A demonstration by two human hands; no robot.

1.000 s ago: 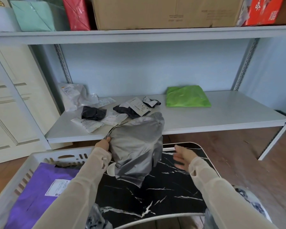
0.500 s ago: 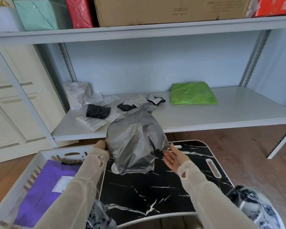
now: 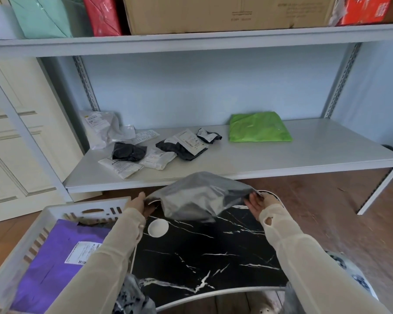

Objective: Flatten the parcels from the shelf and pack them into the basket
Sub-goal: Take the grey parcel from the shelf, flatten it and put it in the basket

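Shelving bay, wood floor. Black marble-look bench (image 3: pixel 202 257) sits in front, with a white basket (image 3: pixel 55 209) on its left and a purple parcel (image 3: pixel 55 257) already inside. Grey parcel (image 3: pixel 200 196) hangs over the bench's far edge, puffed in the middle, not yet flat. Left hand (image 3: pixel 137 203) grip: pinching the parcel's left edge. Right hand (image 3: pixel 256 203) grip: fingers curled on its right edge. Step in hand, as I read it: lay down and flatten. Suggest lowering onto bare bench, pulling the edges apart to take out slack, then pressing from the centre outward. White disc (image 3: pixel 158 227) lies just beside the left hand; keep the parcel off it or it'll sit uneven. Bench has open room toward the body. Shelf (image 3: pixel 281 155) front edge is close behind the parcel. Basket route: leftward over its rim. Green parcel (image 3: pixel 259 130) and small parcels (image 3: pixel 182 146) wait on the shelf.
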